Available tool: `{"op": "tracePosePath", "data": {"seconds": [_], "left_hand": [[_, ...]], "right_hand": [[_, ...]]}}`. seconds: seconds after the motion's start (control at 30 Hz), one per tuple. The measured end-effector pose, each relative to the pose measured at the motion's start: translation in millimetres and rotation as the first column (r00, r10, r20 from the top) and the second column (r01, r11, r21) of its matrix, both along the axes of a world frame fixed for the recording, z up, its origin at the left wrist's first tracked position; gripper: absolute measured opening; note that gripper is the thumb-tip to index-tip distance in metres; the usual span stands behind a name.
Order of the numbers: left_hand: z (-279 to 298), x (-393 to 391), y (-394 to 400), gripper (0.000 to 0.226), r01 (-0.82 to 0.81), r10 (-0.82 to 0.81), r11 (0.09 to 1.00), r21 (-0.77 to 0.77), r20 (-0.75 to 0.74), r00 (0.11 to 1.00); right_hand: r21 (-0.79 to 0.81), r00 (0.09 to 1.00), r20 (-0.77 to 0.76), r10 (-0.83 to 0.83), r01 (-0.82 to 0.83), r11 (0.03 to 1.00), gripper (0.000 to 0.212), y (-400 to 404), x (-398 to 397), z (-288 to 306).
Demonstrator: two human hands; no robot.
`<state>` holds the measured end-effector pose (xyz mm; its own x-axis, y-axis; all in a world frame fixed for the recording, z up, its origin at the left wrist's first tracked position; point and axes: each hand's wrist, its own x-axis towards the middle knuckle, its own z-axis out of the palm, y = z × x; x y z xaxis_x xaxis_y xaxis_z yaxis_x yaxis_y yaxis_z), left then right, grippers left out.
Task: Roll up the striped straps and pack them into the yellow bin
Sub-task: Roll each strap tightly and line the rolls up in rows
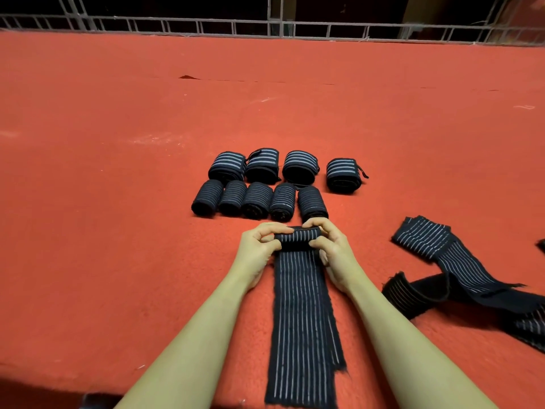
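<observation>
The left hand (259, 246) and right hand (327, 246) both pinch the small roll at the far end of a striped strap (303, 314) lying on the red desk (118, 172). Uneven pushing could make the roll go crooked or loose. No yellow bin shows.

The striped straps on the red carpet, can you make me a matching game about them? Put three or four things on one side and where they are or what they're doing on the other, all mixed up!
Things:
1. Strap between the hands
2. Five thin-striped rolls
3. Four wide-striped rolls
4. Loose straps

States or places:
A. Back row, farthest from the person
B. Lying unrolled at the right
C. Half rolled, tail flat on the red carpet
D. Front row, just beyond the hands

The left hand and right hand grip the roll's ends.

Pairs: 1-C, 2-D, 3-A, 4-B
</observation>
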<state>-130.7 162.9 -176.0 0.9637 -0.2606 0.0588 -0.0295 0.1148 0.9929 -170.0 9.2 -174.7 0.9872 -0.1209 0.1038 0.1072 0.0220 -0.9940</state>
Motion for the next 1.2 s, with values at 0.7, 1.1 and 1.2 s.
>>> {"op": "tracePosePath", "data": {"seconds": [0.7,1.1,1.2], "left_hand": [[-7.0,-3.6,-4.7,0.014,-0.002,0.001,0.998,0.057,0.008,1.0],[-1.7,-4.6,-0.4,0.02,0.018,-0.024,0.996,-0.086,-0.065,0.998],[-3.6,-3.4,-5.2,0.006,0.009,-0.01,0.995,0.102,0.014,1.0]], "right_hand": [[0.04,0.989,-0.103,-0.105,0.11,0.993,0.025,9.8,2.8,-4.0],[-0.082,0.991,-0.104,-0.08,0.072,0.994,0.015,8.1,5.1,-9.0],[-0.061,0.988,-0.125,-0.085,0.078,0.995,0.02,9.0,4.9,-7.4]]}}
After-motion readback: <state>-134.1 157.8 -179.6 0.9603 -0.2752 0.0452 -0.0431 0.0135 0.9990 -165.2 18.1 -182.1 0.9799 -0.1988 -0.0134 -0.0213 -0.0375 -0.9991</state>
